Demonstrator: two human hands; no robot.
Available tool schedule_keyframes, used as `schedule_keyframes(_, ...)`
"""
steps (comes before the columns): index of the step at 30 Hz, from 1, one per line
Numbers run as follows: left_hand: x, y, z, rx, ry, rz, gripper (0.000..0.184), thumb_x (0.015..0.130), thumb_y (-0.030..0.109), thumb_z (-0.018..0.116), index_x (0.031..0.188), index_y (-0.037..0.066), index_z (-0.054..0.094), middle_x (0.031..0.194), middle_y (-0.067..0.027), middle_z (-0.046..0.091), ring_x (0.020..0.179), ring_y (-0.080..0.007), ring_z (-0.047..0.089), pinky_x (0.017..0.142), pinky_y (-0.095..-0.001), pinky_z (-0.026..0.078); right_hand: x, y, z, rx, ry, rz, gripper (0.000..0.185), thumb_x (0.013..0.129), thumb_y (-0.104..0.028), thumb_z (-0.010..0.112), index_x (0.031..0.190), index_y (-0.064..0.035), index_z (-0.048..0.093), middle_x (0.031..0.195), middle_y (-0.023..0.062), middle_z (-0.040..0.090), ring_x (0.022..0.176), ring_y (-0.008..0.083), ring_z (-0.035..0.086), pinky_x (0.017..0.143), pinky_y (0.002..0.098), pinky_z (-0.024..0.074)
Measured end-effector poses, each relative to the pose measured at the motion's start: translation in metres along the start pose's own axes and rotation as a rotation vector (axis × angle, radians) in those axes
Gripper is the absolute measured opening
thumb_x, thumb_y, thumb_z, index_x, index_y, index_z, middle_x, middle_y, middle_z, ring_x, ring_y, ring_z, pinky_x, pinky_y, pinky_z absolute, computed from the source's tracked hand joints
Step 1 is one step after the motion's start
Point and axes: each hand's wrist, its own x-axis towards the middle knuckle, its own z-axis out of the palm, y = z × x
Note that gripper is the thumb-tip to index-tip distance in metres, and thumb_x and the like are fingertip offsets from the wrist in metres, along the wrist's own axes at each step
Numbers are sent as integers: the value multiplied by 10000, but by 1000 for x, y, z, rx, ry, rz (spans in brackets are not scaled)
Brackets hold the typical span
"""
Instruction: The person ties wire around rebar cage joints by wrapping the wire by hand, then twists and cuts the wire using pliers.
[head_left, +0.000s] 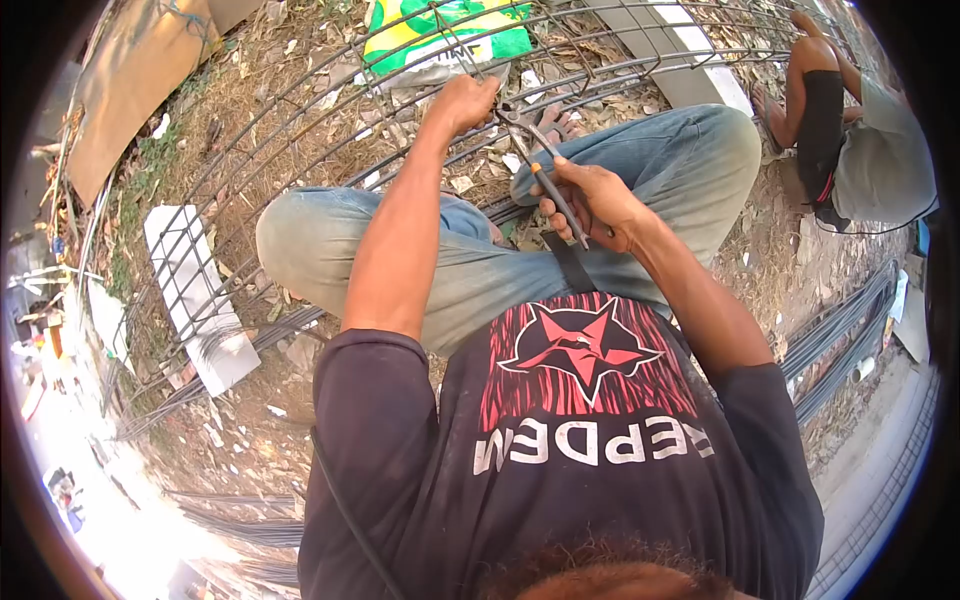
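Pincers with dark handles and a bit of yellow-orange are in my right hand, its fingers curled round the handles. Their jaws point up and left, close to the bars of a steel rebar cage. My left hand is closed at the cage, just left of the jaws. Whatever its fingers pinch is too small to make out. Below both hands are my crossed legs in faded jeans, with a bare foot near the jaws.
Behind the cage lies a green, yellow and white sack. Flat boards rest on the leaf-littered ground. Another person sits at the upper right. Bundled steel rods lie at the right. Brown sheets stand at the upper left.
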Motion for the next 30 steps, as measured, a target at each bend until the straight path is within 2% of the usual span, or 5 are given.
schedule_keyframes(5,3,-7,2,-78,-2,39,650,945,534,478,626,-15,620,647,-169,666,492,-216,563,480,-397,437,4,-3,-1,-864,283,-36,495,944,-396,734,1182,19,609,929,147,732,721,267,703,664,390,571)
schedule_keyframes(12,0,-4,1,-49,4,47,683,932,503,450,667,-69,713,647,-210,701,649,-321,710,767,-423,569,-11,-13,-9,-1734,839,-986,439,905,-252,736,1255,-23,603,983,223,713,849,449,703,760,564,534)
schedule_keyframes(16,2,-4,2,-51,-8,0,678,935,502,448,671,-60,719,640,-204,696,635,-311,705,752,-413,566,-12,-2,5,-1520,523,-411,424,1043,-388,569,1100,25,644,891,191,710,671,328,686,686,454,587)
schedule_keyframes(20,3,-6,2,-107,-26,9,646,962,499,498,655,-44,666,627,-162,662,495,-204,584,473,-364,445,-5,-10,-9,73,-13,48,499,1128,-435,392,1103,6,623,861,118,703,684,190,700,604,321,583)
schedule_keyframes(30,1,-4,2,-30,0,9,682,970,542,494,612,-17,647,590,-154,648,500,-217,594,508,-402,460,-20,-33,6,-1452,550,-346,568,801,-236,815,1253,-29,540,940,197,701,896,388,691,802,478,553)
